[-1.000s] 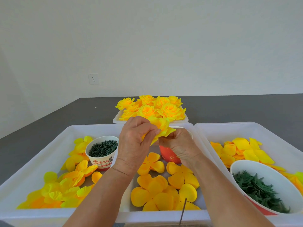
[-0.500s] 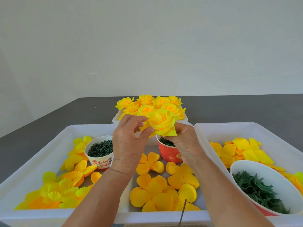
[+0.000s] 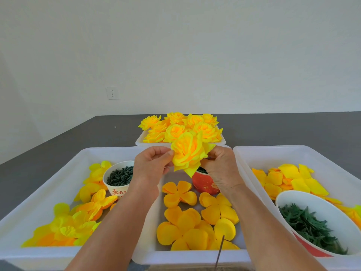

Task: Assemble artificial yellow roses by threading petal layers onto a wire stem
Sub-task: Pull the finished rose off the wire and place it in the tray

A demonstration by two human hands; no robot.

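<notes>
A yellow rose [image 3: 188,152] with an orange centre is held up above the middle tray, its face turned toward me. My left hand [image 3: 151,169] pinches the rose's left petals between thumb and fingers. My right hand [image 3: 221,169] grips it from below and to the right, fingers curled under the petals. Loose orange petal layers [image 3: 195,218] lie in the middle tray [image 3: 192,257] beneath my hands. A thin wire [image 3: 219,251] stands up at the tray's near edge.
A far tray [image 3: 139,142] holds several finished roses [image 3: 181,126]. The left tray [image 3: 39,253] has yellow petals and a white cup of dark pieces [image 3: 119,178]. A red cup [image 3: 204,183] sits behind my right hand. The right tray [image 3: 273,151] holds petals and a bowl of green leaves [image 3: 310,227].
The rose has been lifted and turned so its open face points toward me. Both hands rose slightly and moved apart to the flower's sides.
</notes>
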